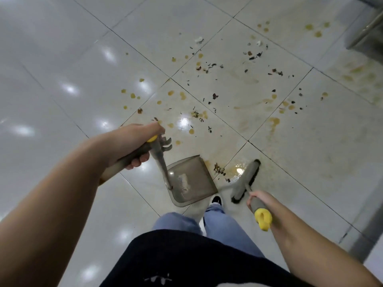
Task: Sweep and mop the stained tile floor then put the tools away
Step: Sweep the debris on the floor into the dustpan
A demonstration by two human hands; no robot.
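My left hand (pixel 132 146) grips the grey handle of a translucent grey dustpan (pixel 192 181), which rests on the white tile floor (pixel 83 59) with a little white debris inside. My right hand (pixel 259 200) grips the grey, yellow-capped handle of a broom whose grey head with black bristles (pixel 246 179) sits just right of the pan. A small pile of dark crumbs (pixel 219 169) and a yellowish puddle (pixel 236 170) lie between pan and broom. Yellow-brown stains (pixel 274 122) and dark scraps (pixel 209 68) are scattered over the tiles ahead.
My legs in blue jeans and one black shoe (pixel 216 200) stand right behind the dustpan. A metal cabinet or door with a bar handle (pixel 371 30) is at the top right. A grey metal threshold strip (pixel 371 224) runs along the right edge.
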